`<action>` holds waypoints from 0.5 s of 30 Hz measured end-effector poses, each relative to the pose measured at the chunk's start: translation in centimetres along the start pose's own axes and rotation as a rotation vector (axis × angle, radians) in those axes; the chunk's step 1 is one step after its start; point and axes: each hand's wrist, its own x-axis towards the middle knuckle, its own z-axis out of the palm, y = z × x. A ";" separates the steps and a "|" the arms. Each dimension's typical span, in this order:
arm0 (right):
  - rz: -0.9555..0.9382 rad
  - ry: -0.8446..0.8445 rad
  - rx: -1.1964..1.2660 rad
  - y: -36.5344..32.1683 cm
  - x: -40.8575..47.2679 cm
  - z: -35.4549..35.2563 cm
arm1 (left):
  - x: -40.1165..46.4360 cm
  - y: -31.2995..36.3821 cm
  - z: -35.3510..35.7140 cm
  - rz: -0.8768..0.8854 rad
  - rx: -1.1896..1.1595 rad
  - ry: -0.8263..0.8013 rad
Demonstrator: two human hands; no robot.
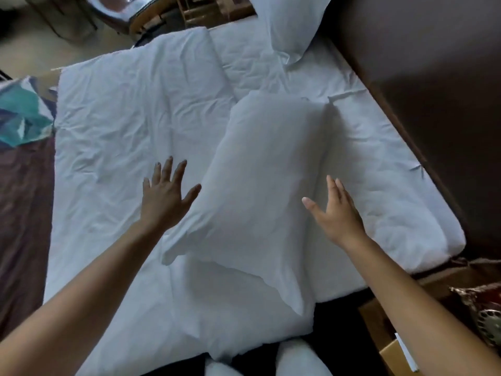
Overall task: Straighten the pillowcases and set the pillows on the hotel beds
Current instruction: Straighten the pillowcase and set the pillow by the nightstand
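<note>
A white pillow in its pillowcase lies lengthwise on the white bed, its loose case end trailing toward me. My left hand hovers with fingers spread just off the pillow's left edge, holding nothing. My right hand is spread flat beside the pillow's right edge, also with nothing in it. A second white pillow leans against the dark headboard at the far end. A folded white duvet covers the left part of the bed.
A dark brown runner with a teal patterned cloth lies at the bed's left side. A wooden bedside table with an ornate item stands at lower right. Chairs and a round table stand beyond the bed.
</note>
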 end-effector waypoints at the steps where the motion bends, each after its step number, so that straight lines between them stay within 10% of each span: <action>1: 0.016 -0.038 -0.006 0.7 1.1 0.9 | 0.3 -0.2 1.3 -0.009 0.035 -0.039; 7: 0.119 -0.225 0.014 3.5 4.3 6.7 | 1.9 -1.2 7.8 -0.199 0.035 -0.223; 15: 0.534 -0.418 0.657 5.1 3.7 12.8 | 2.0 -3.8 12.5 -0.830 -0.857 -0.542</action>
